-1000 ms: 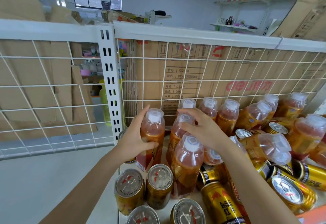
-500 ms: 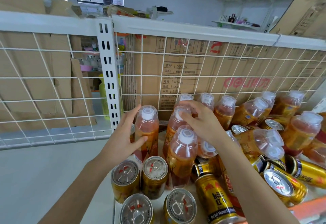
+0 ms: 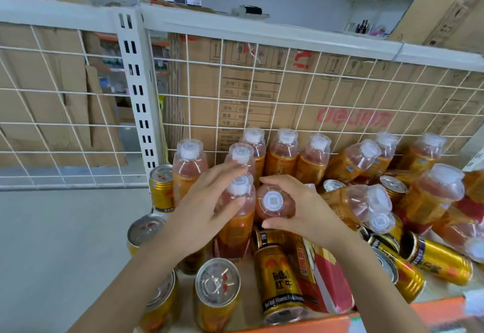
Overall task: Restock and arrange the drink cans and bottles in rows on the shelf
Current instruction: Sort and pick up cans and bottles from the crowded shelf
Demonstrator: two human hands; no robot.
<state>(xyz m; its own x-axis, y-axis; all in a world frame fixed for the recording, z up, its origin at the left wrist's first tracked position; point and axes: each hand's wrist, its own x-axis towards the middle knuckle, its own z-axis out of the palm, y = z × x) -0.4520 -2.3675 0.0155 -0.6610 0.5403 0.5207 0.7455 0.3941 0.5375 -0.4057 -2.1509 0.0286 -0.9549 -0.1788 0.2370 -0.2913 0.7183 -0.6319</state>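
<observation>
Amber tea bottles with white caps stand along the wire back of the shelf. My left hand (image 3: pixel 203 209) wraps around an upright bottle (image 3: pixel 237 225) near the shelf's left end, thumb on its shoulder. My right hand (image 3: pixel 301 211) grips a tilted bottle (image 3: pixel 273 203) just to the right, its cap facing me. One bottle (image 3: pixel 189 165) stands alone at the far left. Gold cans (image 3: pixel 216 296) stand upright at the front left; another gold can (image 3: pixel 281 283) lies on its side below my right hand.
On the right, bottles (image 3: pixel 365 203) and gold cans (image 3: pixel 440 259) lie jumbled. A red carton (image 3: pixel 323 280) lies under my right wrist. The white wire grid (image 3: pixel 288 70) backs the shelf, with cardboard boxes behind. An orange shelf edge (image 3: pixel 432 309) runs along the front. Left of the shelf is grey floor.
My left hand let go of the far-left bottle and moved right onto the front bottle. My right hand came down off the caps and took hold of a tilted bottle.
</observation>
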